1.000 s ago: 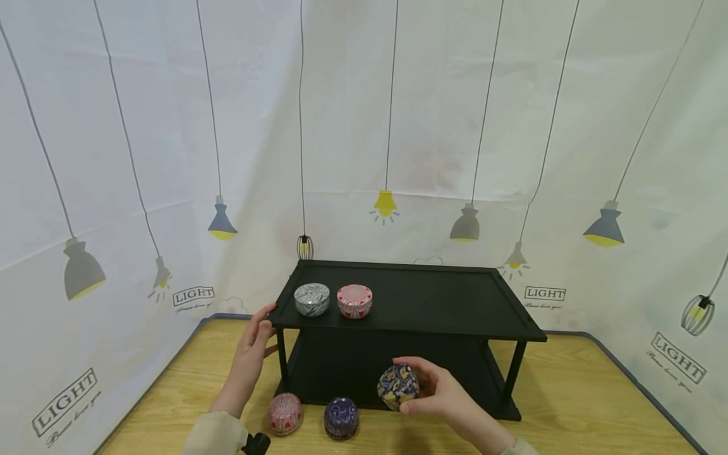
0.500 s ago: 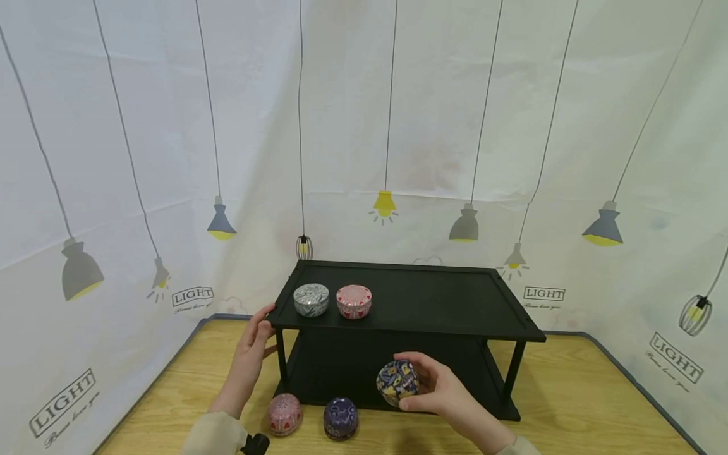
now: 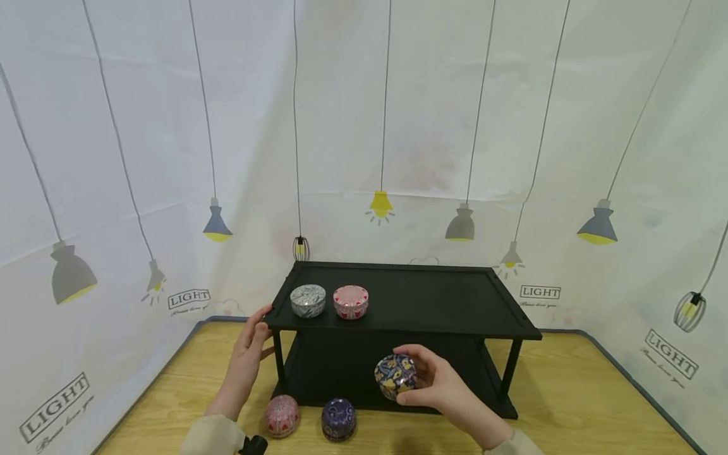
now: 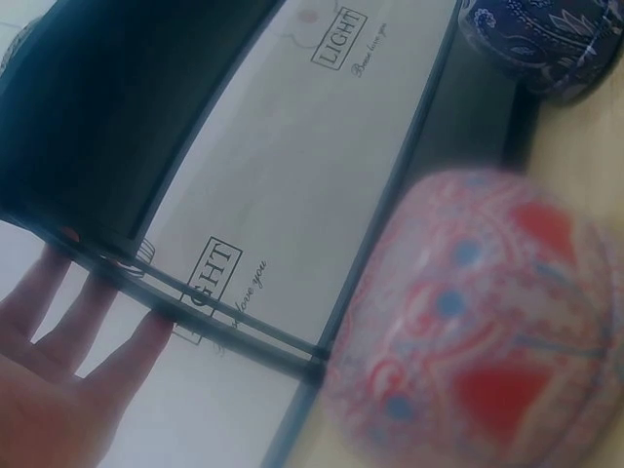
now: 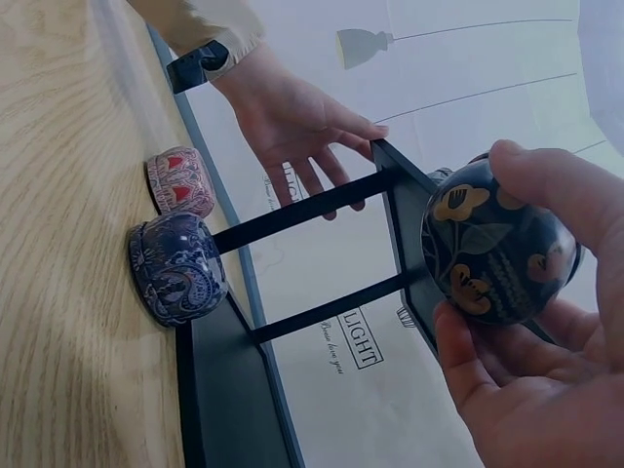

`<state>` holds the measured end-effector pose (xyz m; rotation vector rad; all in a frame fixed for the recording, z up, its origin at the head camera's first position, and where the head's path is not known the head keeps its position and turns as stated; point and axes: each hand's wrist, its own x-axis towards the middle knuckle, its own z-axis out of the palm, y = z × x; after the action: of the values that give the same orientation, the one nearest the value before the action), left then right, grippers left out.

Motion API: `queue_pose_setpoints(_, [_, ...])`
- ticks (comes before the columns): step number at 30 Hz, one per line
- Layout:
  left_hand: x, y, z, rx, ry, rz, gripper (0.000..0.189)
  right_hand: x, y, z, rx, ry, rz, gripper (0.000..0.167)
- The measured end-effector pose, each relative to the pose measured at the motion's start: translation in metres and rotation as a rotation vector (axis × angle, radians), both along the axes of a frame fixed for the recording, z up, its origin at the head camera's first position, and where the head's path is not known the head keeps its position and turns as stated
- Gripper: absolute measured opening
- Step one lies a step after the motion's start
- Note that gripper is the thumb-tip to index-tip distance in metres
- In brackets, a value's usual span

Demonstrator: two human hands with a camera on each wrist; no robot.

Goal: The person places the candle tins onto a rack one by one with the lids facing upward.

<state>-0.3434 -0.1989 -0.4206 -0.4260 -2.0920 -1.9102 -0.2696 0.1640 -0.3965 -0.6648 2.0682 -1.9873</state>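
My right hand (image 3: 435,382) grips a round tin (image 3: 395,376) with a dark blue and yellow floral pattern, held in the air before the lower level of a black two-tier shelf (image 3: 432,303). In the right wrist view, thumb and fingers pinch this floral tin (image 5: 502,244) from either side. My left hand (image 3: 248,347) touches the upper board's left end; its fingers (image 4: 93,312) look straight in the left wrist view. On the top board sit a grey-white leafy tin (image 3: 308,301) and a pink-and-red tin (image 3: 351,302), side by side at the left.
On the wooden table (image 3: 591,392), in front of the shelf, stand a second pink-and-red tin (image 3: 282,416) and a purple-blue patterned tin (image 3: 338,419). A pale cloth backdrop (image 3: 443,114) printed with hanging lamps surrounds the table.
My right hand has lifted the floral tin slightly and tilted it a little. The left hand stays at the shelf's end. The whole head view has shifted slightly.
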Motion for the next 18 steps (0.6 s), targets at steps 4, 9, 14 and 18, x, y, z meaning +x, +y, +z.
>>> queue_pose_setpoints(4, [0.000, 0.000, 0.000, 0.004, -0.002, -0.001, 0.046, -0.001, -0.001, 0.003, -0.015, -0.004, 0.005, 0.069])
queue_pose_setpoints(9, [0.000, 0.000, 0.000, 0.004, 0.002, 0.007, 0.045, 0.000, -0.001, 0.007, -0.008, 0.004, 0.000, 0.069])
queue_pose_setpoints(14, [-0.001, 0.000, -0.001, 0.002, 0.006, 0.012, 0.045, 0.000, -0.001, 0.012, -0.009, -0.001, -0.005, 0.068])
queue_pose_setpoints(18, [-0.001, 0.000, -0.001, -0.004, 0.009, 0.019, 0.045, 0.000, -0.001, 0.016, -0.015, 0.001, -0.003, 0.069])
